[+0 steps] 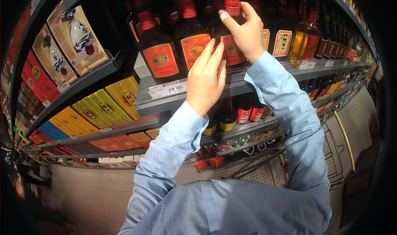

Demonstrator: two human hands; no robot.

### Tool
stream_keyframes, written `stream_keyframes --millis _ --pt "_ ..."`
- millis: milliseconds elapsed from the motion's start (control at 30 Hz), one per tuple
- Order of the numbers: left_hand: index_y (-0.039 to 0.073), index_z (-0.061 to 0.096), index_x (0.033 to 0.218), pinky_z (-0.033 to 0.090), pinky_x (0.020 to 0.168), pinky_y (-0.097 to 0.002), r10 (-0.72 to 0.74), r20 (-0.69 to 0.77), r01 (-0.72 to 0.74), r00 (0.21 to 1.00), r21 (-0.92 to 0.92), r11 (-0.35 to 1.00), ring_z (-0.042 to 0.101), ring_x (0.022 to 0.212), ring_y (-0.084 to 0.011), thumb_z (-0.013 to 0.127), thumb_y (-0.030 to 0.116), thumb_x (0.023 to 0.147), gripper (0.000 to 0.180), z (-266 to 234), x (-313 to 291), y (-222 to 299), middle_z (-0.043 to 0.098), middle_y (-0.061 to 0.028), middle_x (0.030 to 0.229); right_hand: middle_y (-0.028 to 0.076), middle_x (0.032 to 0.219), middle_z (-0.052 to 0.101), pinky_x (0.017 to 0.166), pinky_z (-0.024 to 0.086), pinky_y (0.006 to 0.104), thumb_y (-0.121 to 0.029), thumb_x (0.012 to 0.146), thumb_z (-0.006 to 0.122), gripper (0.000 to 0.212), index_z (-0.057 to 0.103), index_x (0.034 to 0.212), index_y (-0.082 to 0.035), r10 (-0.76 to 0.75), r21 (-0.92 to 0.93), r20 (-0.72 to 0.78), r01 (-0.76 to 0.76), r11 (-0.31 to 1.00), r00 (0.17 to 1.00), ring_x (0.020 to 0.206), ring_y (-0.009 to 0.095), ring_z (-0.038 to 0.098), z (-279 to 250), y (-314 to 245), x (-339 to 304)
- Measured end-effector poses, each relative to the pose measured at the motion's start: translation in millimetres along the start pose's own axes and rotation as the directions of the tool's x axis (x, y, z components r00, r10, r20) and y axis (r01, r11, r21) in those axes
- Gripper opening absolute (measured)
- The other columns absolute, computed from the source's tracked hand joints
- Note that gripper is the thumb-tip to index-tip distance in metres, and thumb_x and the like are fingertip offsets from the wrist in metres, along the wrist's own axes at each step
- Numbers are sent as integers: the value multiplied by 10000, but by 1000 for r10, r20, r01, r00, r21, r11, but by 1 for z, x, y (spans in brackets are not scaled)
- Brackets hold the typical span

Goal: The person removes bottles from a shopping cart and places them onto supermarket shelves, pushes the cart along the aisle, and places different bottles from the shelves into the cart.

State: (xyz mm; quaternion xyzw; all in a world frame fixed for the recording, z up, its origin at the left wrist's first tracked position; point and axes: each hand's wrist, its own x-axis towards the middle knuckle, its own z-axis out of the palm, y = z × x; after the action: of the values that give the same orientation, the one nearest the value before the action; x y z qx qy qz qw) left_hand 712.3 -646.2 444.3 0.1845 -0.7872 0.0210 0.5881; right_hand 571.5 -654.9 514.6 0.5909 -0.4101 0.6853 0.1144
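Observation:
A dark liquor bottle [235,52] with a red ribbed cap and a red-orange label stands upright at the shelf front. My right hand [249,31] is closed around its neck, just under the cap, thumb on the left side. My left hand [206,78] is open in front of the same bottle's left side, its fingers stretched out. Whether those fingertips touch the glass I cannot tell. To the left stand two matching bottles, one [195,49] close beside it and another [160,61] at the shelf's left end.
The grey shelf edge [142,107] carries a price tag [167,90]. An amber bottle [304,42] stands farther right. Boxed bottles [76,36] and yellow cartons [101,106] fill shelves at left. Lower shelves hold jars [244,114]. A shopping cart [331,154] stands at right.

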Motion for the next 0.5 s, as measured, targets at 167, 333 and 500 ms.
stream_keyframes --millis 167,333,500 --pt "49 548 1154 477 822 -354 -35 19 35 999 -19 999 576 987 -331 594 41 778 379 -1 -1 3 518 -187 1195 185 986 618 854 451 361 -315 750 691 574 459 1172 -2 -161 -122 -95 149 981 982 981 306 587 4 7 -5" --pt "40 537 1153 495 781 -349 -62 49 62 997 2 998 595 932 -322 581 47 787 369 -4 -1 2 502 -192 1209 184 1157 534 897 418 369 -245 801 642 543 420 1245 -25 -310 -172 -75 294 940 948 1090 319 513 6 9 -7" --pt "8 565 1068 504 749 -357 -7 69 4 998 46 999 596 904 -323 580 47 784 287 -3 -8 1 553 -172 1136 192 1267 441 952 371 379 -206 808 629 548 398 1277 -42 -374 -246 13 365 898 927 1177 338 425 -5 12 -11"
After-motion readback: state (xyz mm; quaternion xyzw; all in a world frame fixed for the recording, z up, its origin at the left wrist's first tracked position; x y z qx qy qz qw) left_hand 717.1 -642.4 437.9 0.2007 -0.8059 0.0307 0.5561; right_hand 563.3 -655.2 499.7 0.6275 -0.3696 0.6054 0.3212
